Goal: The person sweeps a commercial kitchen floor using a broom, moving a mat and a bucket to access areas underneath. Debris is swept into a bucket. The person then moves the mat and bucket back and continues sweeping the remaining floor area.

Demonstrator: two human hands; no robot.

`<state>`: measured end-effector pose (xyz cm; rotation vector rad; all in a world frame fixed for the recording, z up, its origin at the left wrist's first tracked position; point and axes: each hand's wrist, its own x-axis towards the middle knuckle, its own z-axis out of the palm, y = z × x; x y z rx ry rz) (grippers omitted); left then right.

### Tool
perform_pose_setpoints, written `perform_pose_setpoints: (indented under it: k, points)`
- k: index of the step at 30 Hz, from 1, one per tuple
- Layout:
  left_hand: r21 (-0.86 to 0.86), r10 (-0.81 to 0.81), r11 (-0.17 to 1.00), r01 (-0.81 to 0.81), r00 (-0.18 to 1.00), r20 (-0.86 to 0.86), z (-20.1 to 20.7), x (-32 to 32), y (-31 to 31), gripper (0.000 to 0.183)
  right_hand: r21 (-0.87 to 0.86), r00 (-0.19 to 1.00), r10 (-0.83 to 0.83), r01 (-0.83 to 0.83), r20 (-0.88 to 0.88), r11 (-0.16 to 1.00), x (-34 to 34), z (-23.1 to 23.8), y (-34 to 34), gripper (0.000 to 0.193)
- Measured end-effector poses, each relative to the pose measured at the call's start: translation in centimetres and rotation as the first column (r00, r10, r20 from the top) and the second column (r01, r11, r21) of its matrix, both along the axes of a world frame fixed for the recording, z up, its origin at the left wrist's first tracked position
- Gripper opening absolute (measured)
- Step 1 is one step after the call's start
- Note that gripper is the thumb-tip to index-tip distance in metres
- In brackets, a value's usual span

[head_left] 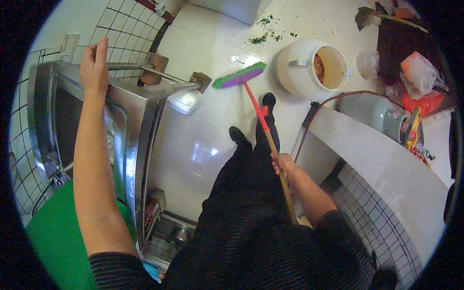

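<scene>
My right hand (284, 163) is closed round the wooden handle of a push broom (242, 77). The handle's lower part is red, and the broom has a purple head with green bristles. That head lies flat on the tiled floor (193, 140) ahead of my feet. On the left, my left hand (94, 70) is held out by the far corner of a stainless steel sink (133, 96). Its fingers are stretched upward, some partly curled, with nothing visible in them. I cannot tell whether it touches the sink's edge.
A cream bucket (299, 67) with food scraps stands right of the broom head. Green leafy scraps (261, 38) lie beyond. At right are a curved counter (382, 145), a grey gas cylinder (372, 113) and a dark red hose (309, 125). A white container (186, 101) sits beside the sink.
</scene>
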<state>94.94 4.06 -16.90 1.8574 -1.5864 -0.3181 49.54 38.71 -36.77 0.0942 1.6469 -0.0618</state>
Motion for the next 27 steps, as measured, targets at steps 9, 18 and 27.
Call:
perform_pose_setpoints:
  k: [9, 18, 27]
  points:
    - [0.011, -0.022, 1.0, 0.022, 1.0, -0.02, 0.0, 0.3, 0.0, 0.055, -0.32, 0.925, -0.355, 0.379, 0.134, 0.868, 4.5, -5.9, -11.6, 0.023]
    - [-0.036, -0.019, 0.999, 0.017, 0.998, -0.059, 0.1, -0.3, 0.2, 0.052, -0.317, 0.93, -0.364, 0.36, 0.049, 0.877, 9.7, 0.5, -18.2, 0.019]
    - [0.0, -0.002, 1.0, 0.002, 0.998, -0.068, 0.8, -1.2, 0.6, 0.046, -0.153, 0.811, -0.551, 0.58, 0.195, 0.8, 22.5, 0.3, -16.4, 0.014]
